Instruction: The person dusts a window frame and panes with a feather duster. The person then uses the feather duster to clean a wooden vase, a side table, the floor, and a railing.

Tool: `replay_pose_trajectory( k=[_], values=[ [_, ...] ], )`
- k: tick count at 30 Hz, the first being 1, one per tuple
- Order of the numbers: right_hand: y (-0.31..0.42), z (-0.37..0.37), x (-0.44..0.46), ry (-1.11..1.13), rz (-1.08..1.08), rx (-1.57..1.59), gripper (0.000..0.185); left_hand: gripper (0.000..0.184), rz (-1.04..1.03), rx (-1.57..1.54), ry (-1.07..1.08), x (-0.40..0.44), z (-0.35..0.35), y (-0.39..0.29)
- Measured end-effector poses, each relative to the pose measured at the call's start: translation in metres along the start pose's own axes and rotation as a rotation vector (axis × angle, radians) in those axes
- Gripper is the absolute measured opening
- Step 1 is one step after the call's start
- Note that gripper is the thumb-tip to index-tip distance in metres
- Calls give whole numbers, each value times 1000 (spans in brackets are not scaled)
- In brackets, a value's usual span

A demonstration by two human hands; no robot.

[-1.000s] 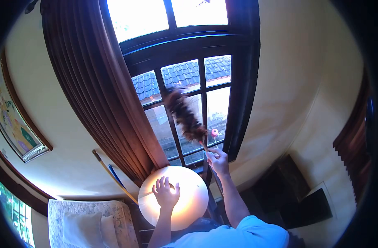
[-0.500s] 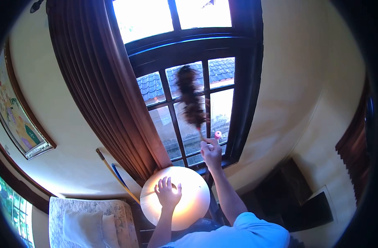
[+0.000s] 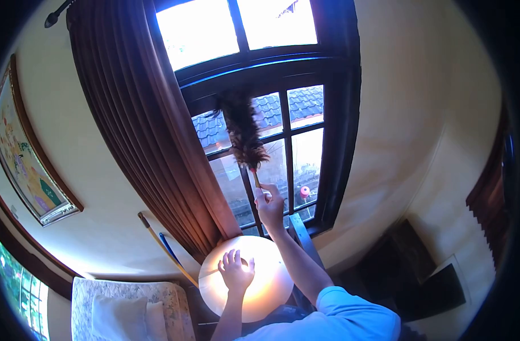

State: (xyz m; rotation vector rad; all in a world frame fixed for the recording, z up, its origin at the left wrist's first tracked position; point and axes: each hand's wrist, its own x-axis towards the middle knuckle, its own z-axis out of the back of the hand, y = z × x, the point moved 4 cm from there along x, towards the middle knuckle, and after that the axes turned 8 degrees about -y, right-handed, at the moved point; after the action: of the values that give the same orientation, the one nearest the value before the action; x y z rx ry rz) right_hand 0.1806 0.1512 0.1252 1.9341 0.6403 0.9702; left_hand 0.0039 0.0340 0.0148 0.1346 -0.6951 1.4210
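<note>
My right hand (image 3: 270, 208) is closed around the handle of a feather duster (image 3: 244, 131), raised in front of the window. The duster's dark brown feathers cover part of the panes and the upper left of the dark frame (image 3: 342, 136); whether they touch the glass I cannot tell. My left hand (image 3: 236, 271) rests with fingers spread on top of a round, lit white lampshade (image 3: 274, 292), beside its top opening.
A brown curtain (image 3: 129, 125) hangs left of the window. Two poles, one yellow (image 3: 169, 250), lean by the wall. A framed picture (image 3: 30, 153) hangs at left, above a mattress (image 3: 177, 301) with pillows (image 3: 118, 318). Dark furniture (image 3: 385, 278) stands at lower right.
The feather duster and my right hand have moved left across the window, the feathers now reaching the upper left frame. My left hand stays on the lampshade. The view has shifted slightly.
</note>
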Motion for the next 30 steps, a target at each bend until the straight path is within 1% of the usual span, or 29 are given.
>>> replay_pose_trajectory(
  k=[1, 2, 5, 6, 9, 13, 14, 17, 20, 24, 30],
  values=[
    [-1, -4, -1, -33, -37, 40, 18, 58, 3, -2, 0, 0, 0, 0],
    [-4, -12, -3, 50, -90, 9, 18, 58, 5, -5, 0, 1, 0, -1],
    [-4, -32, -3, 220, 68, -56, 19, 58, 12, -10, 18, 1, 1, -3],
    [-2, -36, -2, 153, 89, -38, 19, 58, 16, -8, 23, 2, 2, -2],
    [2, -47, -10, 84, 4, 60, 18, 59, 21, -30, 11, 1, 6, -4],
    [5, -68, -17, 316, 136, -155, 17, 59, 20, -24, 15, 1, 3, -4],
    [3, -73, -16, 325, 117, -166, 17, 59, 18, -22, 12, 1, 4, -4],
    [20, -82, -13, 237, 153, -209, 18, 58, 17, -14, 1, 0, 6, -3],
    [14, -93, -13, 348, 189, -224, 17, 57, 23, -23, 5, 2, 5, -4],
    [10, -88, -15, 344, 216, -261, 17, 57, 25, -33, 9, 2, 8, -6],
    [-22, -26, -55, 365, 202, -359, 16, 56, 17, -23, -19, 1, 7, -6]
  ],
)
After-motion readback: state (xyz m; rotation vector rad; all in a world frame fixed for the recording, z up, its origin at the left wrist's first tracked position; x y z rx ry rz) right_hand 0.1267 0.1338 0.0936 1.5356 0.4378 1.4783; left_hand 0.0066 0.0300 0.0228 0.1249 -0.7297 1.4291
